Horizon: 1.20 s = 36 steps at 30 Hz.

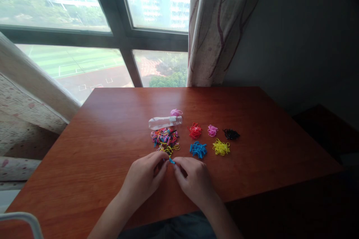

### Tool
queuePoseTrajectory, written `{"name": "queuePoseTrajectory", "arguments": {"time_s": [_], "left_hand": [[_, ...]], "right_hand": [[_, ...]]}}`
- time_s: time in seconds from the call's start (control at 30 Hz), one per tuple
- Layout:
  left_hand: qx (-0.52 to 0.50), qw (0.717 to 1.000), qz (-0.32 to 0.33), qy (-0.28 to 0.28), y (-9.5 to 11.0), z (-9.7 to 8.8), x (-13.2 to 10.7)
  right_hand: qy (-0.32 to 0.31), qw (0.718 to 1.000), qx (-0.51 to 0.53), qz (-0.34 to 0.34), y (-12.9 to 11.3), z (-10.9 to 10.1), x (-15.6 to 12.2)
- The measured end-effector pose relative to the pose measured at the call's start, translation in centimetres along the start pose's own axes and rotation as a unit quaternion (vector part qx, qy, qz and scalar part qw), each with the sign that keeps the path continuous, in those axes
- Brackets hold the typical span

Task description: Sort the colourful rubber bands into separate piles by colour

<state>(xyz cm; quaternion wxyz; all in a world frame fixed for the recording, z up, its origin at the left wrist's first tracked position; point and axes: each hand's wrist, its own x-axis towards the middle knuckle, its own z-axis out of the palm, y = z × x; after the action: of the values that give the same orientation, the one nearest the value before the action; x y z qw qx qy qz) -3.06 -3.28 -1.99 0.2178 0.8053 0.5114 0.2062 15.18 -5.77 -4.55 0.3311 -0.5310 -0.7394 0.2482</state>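
Note:
My left hand (144,173) and my right hand (195,179) meet low over the table, fingertips pinched close together. Between them shows a small blue rubber band (172,161), gripped from both sides. Just beyond my left fingertips lies a loose heap of mixed-colour rubber bands (165,138). To the right sit sorted piles: red bands (195,131), pink bands (212,130), black bands (231,134), blue bands (198,150) and yellow bands (221,147). The blue pile is nearest to my right hand.
Behind the mixed heap, a clear plastic bottle (161,123) lies on its side, with a pink lid-like piece (176,112) behind its neck. The brown wooden table (252,108) reaches to a window (157,3) with curtains (221,26). A white curved rail (22,216) stands at lower left.

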Motion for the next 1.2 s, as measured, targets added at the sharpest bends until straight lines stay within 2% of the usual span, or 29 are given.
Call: {"name": "queuePoseTrajectory", "arguments": {"time_s": [0.43,0.63,0.87,1.03,1.2], "left_hand": [[0.033,0.999,-0.002,0.020,-1.0,-0.7,-0.3],[0.039,0.998,-0.023,0.033,-1.8,-1.2,-0.8],[0.036,0.998,-0.031,0.047,-2.1,-1.3,-1.1],[0.015,0.999,-0.022,0.042,-1.1,-1.2,-0.2],[-0.009,1.000,0.018,0.023,1.2,-0.5,2.5]], "right_hand": [[0.013,0.997,-0.079,0.009,0.0,0.3,0.2],[0.037,0.996,-0.083,0.011,-0.2,0.6,0.9],[0.028,0.995,-0.099,0.017,-1.0,1.3,1.6],[0.033,0.995,-0.088,0.029,-0.7,0.6,0.3],[0.040,0.996,-0.074,0.031,-0.4,0.1,-1.3]]}}
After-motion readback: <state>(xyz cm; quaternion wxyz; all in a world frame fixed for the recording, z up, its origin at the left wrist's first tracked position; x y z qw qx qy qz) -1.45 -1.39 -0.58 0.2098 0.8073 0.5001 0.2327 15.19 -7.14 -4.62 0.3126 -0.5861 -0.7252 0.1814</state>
